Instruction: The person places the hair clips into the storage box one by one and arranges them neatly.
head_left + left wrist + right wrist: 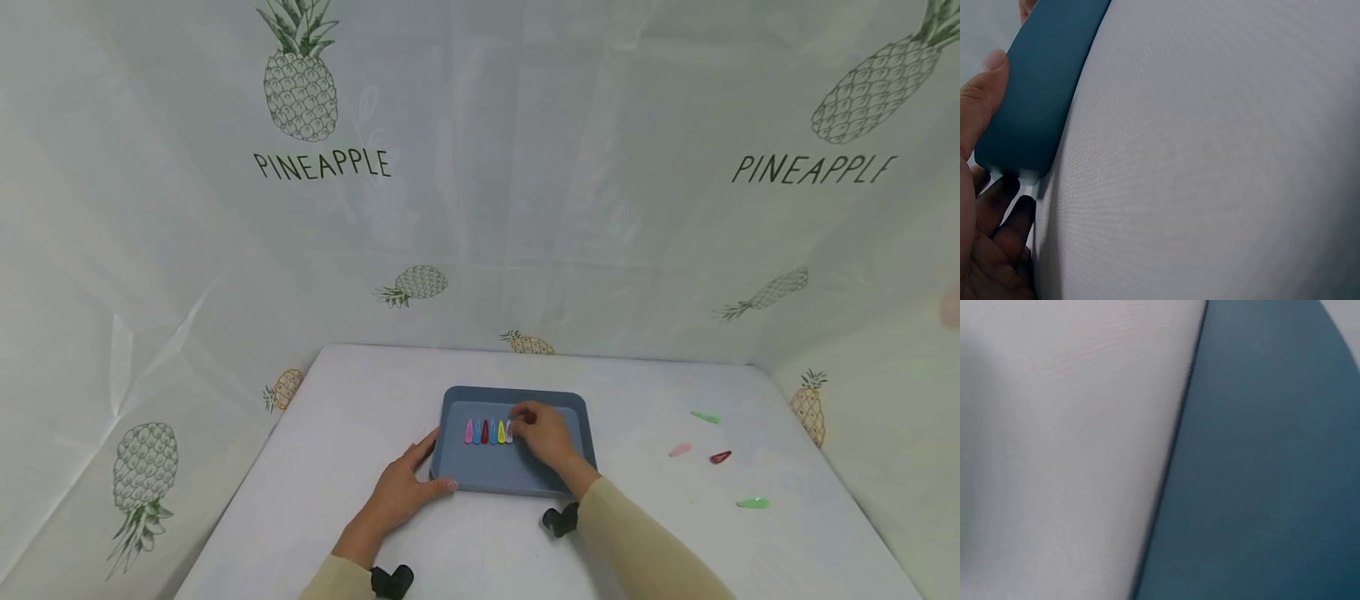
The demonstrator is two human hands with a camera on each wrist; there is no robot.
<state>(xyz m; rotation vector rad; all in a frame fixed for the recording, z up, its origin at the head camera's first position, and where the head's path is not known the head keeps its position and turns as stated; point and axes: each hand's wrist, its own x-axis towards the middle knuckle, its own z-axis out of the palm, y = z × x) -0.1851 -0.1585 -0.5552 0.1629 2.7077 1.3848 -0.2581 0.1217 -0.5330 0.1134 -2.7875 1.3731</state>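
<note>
A blue-grey tray [495, 475] lies on the white table. On it several snap hair clips stand in a row: a pink clip [469, 431], a blue one, a red clip [485, 432], another blue one, a yellow clip [502, 432] and a pale clip [510, 432] at the right end. My right hand [545, 435] reaches over the tray's right side and pinches the pale clip at its fingertips. My left hand [401, 493] rests against the tray's near left corner, thumb [991, 81] at the front edge, fingers extended along the left side. The right wrist view shows no hand.
Right of the tray lie loose hair clips on the table: a green clip [706, 417], a light pink clip [680, 449], a dark red clip [721, 457] and another green clip [752, 503]. Pineapple-printed sheeting [525, 208] encloses the table's back and sides.
</note>
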